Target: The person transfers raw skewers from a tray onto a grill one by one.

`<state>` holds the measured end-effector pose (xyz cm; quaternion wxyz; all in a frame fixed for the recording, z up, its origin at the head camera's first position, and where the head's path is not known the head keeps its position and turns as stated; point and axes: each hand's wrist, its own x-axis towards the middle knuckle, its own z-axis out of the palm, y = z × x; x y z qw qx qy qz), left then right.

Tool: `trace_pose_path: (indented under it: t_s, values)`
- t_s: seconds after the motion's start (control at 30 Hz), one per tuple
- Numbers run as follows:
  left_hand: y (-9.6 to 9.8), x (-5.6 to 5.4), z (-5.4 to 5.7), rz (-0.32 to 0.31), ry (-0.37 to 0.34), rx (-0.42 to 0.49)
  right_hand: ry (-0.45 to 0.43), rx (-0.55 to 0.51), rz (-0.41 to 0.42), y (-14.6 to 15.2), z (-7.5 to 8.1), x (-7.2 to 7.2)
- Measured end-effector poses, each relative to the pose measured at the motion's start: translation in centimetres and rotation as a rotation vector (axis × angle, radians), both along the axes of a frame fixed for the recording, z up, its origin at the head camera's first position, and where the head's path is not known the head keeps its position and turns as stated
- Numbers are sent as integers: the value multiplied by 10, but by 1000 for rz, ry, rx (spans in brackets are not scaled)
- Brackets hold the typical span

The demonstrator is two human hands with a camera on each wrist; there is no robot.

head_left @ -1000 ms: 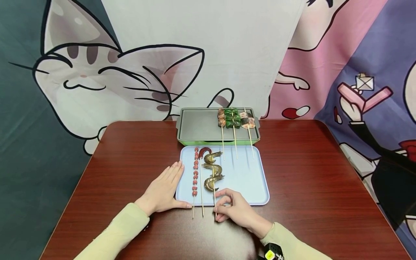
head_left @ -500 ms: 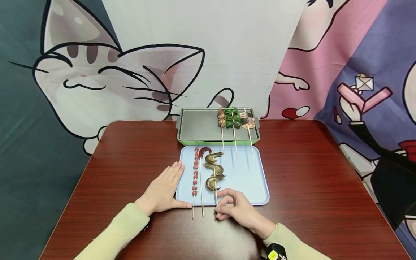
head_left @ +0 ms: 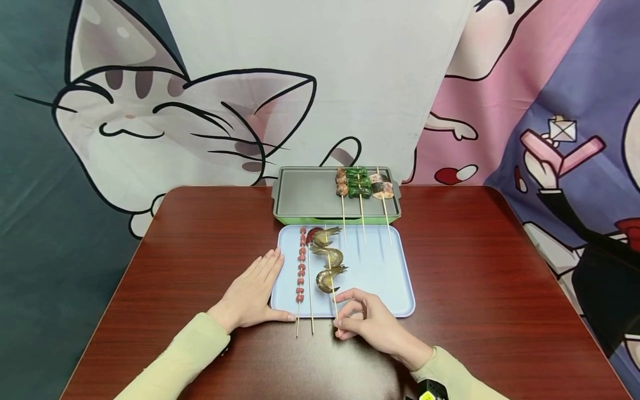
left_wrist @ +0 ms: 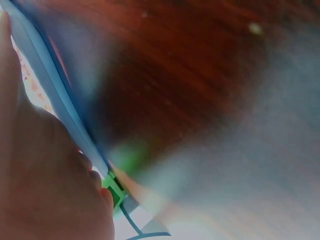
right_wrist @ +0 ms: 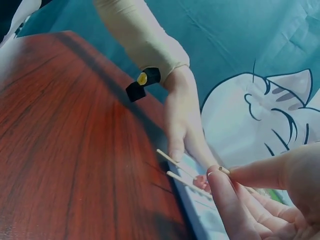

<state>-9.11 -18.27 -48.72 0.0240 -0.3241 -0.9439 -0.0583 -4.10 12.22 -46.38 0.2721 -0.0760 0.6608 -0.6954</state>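
My right hand (head_left: 367,322) pinches the bare lower end of a shrimp skewer (head_left: 333,257) between thumb and fingers, over the tray's front edge. Three shrimp are threaded on it, and the top one overlaps a dark red tentacle skewer (head_left: 310,283). In the right wrist view the stick's tip (right_wrist: 224,170) shows between thumb and finger. My left hand (head_left: 252,289) lies with straight fingers along the left rim of the pale blue tray (head_left: 375,278), thumb at its front corner. Beside it lies a skewer of small red pieces (head_left: 301,266).
Behind the tray stands a grey grill pan (head_left: 305,191) with a green base. On its right side rest a meat skewer (head_left: 341,182), a green pepper skewer (head_left: 358,183) and a fish-like skewer (head_left: 381,186), their sticks reaching over the tray. All stand on a brown table (head_left: 475,266).
My right hand has shifted slightly right with the stick's lower end. The shrimp skewer now leans, its top farther left and up over the tentacle. The left hand has stayed put.
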Motion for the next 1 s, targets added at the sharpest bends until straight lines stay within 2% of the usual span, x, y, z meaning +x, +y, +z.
trace_pose_path:
  t_s: [0.17, 0.4, 0.47, 0.73, 1.0]
  values:
    - [0, 0, 0, 4, -8, -8, 29, -6, 33, -1, 6, -1]
    - [-3, -2, -12, 5, 12, -3, 80, -9, 66, -2, 21, -7]
    - [-3, -2, -11, 4, 13, -1, 98, -2, 66, -2, 25, -11]
    - [0, -1, -2, -1, 1, 22, 176, 8, 35, 0, 44, -26]
    - [-1, -1, -6, -6, 1, 34, 238, 32, -16, 2, 61, -43]
